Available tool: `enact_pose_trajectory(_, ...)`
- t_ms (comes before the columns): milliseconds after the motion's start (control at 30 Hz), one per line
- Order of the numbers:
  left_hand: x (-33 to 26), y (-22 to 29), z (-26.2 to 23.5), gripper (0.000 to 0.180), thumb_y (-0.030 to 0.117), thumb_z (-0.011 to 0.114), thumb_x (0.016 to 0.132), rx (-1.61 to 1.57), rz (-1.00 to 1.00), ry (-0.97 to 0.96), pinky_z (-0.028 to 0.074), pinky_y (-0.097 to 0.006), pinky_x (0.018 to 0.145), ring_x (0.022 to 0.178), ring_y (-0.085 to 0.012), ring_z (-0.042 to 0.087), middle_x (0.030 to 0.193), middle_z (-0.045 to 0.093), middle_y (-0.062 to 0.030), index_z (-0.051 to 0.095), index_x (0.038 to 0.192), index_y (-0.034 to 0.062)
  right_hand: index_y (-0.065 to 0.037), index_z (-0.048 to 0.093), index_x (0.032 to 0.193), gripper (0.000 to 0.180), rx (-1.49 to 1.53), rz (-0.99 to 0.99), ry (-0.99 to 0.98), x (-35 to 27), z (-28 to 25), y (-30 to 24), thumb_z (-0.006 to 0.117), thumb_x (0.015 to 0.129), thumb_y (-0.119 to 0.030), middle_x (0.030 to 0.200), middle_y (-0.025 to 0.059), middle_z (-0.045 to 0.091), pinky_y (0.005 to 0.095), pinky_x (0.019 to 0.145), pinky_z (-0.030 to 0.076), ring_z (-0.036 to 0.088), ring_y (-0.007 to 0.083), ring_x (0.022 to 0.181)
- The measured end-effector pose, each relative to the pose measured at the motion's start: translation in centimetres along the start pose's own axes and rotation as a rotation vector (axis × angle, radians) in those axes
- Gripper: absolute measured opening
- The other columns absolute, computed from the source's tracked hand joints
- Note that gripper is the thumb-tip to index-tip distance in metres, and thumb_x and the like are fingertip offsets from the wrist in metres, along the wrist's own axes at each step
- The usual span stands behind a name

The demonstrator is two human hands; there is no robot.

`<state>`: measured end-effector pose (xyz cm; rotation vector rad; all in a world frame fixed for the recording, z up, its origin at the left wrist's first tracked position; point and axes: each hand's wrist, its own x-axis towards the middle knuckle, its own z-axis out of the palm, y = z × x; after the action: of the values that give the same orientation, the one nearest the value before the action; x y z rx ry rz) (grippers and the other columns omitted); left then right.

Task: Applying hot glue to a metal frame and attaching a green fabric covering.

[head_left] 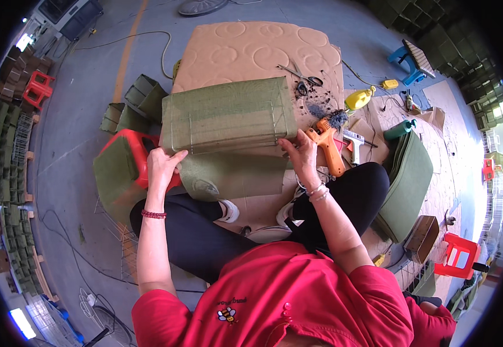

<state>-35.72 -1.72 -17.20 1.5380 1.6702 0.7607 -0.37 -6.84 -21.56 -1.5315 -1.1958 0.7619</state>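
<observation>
A green fabric-covered box (228, 110) with a wire frame showing through its cloth lies on a work surface before me. My left hand (164, 168) pinches the cloth at the near left corner of the box. At the near right corner, my right hand (302, 155) grips the cloth edge between thumb and fingers. A loose green cloth flap (240, 173) hangs toward my legs below the box. Beside my right hand lies an orange glue gun (332, 151), with a white glue gun (353, 144) just past it.
Scissors (301, 87) and dark scraps lie on the embossed tan board (234, 52). A yellow bottle (359, 98) and green bottle (399, 129) stand to the right. Stacked green cloth panels (407, 185) are at my right; a red stool (139, 156) and green boxes (146, 95) are left.
</observation>
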Motion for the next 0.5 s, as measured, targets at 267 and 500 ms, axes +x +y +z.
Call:
enact_pose_trajectory(267, -0.5, 1.8, -0.1, 0.032, 0.024, 0.074, 0.081, 0.229, 0.104, 0.01, 0.05, -0.033, 0.048, 0.045, -0.0209, 0.062, 0.061, 0.065, -0.0165, 0.069, 0.084, -0.0071, 0.0, 0.068, 0.096, 0.02, 0.038, -0.049, -0.097, 0.6, -0.6, -1.6, 0.072, 0.084, -0.015, 0.068, 0.0036, 0.065, 0.0268, 0.057, 0.046, 0.059, 0.0082, 0.062)
enact_pose_trajectory(500, 4.3, 6.2, -3.7, 0.029, 0.025, 0.072, 0.08, 0.181, 0.266, -0.032, 0.048, -0.035, 0.048, 0.046, -0.0219, 0.06, 0.062, 0.064, -0.016, 0.07, 0.087, -0.0029, 0.004, 0.068, 0.078, 0.027, -0.039, -0.046, -0.208, 8.1, -1.2, -6.6, 0.077, 0.079, -0.022, 0.064, 0.0089, 0.067, 0.0274, 0.057, 0.047, 0.059, 0.0094, 0.058)
